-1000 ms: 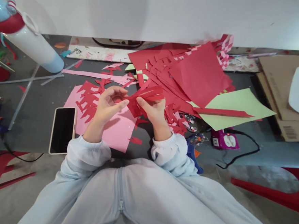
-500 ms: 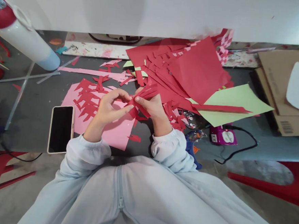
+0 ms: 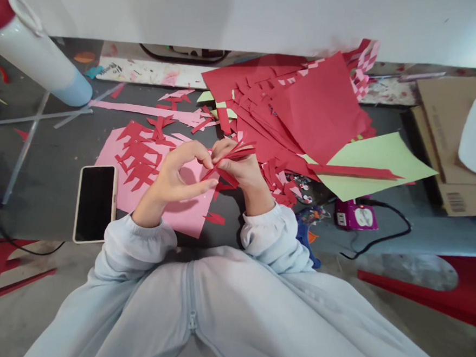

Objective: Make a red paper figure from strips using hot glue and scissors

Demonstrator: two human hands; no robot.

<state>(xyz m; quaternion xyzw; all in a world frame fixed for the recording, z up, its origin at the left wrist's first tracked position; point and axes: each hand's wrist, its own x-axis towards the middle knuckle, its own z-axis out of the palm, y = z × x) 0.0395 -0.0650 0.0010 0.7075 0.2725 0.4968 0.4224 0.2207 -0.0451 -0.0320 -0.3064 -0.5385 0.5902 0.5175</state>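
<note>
In my right hand is a bunch of red paper strips, pinched between thumb and fingers, with the loose ends fanning up and to the right. My left hand curves toward the bunch from the left. Its thumb and index finger stand apart, and the index tip meets or nearly meets the paper's left end. Below the hands lies a pink paper sheet. Red cut-paper pieces are spread over its left part. One small red scrap rests at the sheet's right edge.
Red paper sheets and a pale green sheet lie behind to the right, near cardboard. A phone lies left, a bottle stands beyond it. A purple power box with a black cable sits right.
My left thumb and index finger have moved apart from their closer hold near the red paper. The red strips have turned in my right hand and now show more edge-on. The view shifted slightly.
</note>
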